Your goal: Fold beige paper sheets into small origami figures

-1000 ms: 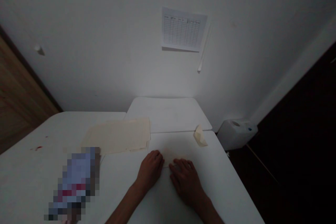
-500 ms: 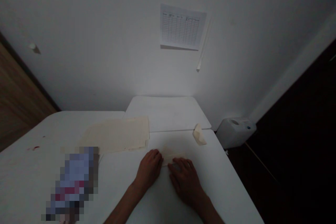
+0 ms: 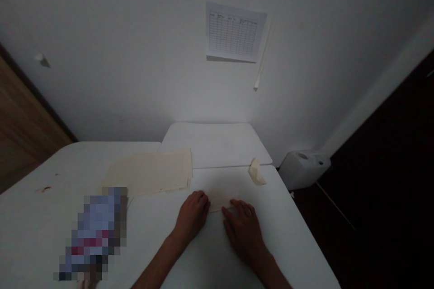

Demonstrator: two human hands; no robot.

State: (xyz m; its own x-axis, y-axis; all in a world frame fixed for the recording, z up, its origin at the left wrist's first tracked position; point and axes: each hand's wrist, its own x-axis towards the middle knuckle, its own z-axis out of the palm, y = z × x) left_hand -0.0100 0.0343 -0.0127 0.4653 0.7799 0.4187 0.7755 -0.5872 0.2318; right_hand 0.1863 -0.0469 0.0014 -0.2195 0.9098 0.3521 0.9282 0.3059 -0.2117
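On the white table, a small folded piece of cream paper (image 3: 219, 204) lies flat between my two hands. My left hand (image 3: 193, 213) rests at its left end, fingers curled together and pressed down on it. My right hand (image 3: 242, 230) lies at the near right part of the paper, fingers stretched and apart, fingertips touching its near edge. The fingers hide both ends of the paper. Beyond my right hand sits another folded cream paper piece (image 3: 257, 173), touched by neither hand.
Cream paper sheets (image 3: 152, 171) lie left of my hands, with a pixelated item (image 3: 96, 230) in front of them. A white table (image 3: 217, 144) meets the wall, where a printed sheet (image 3: 235, 31) hangs. A white plastic container (image 3: 303, 171) stands on the right.
My right hand has slid slightly to the right along the paper's near edge, uncovering more of it. My left hand has stayed at the left end.
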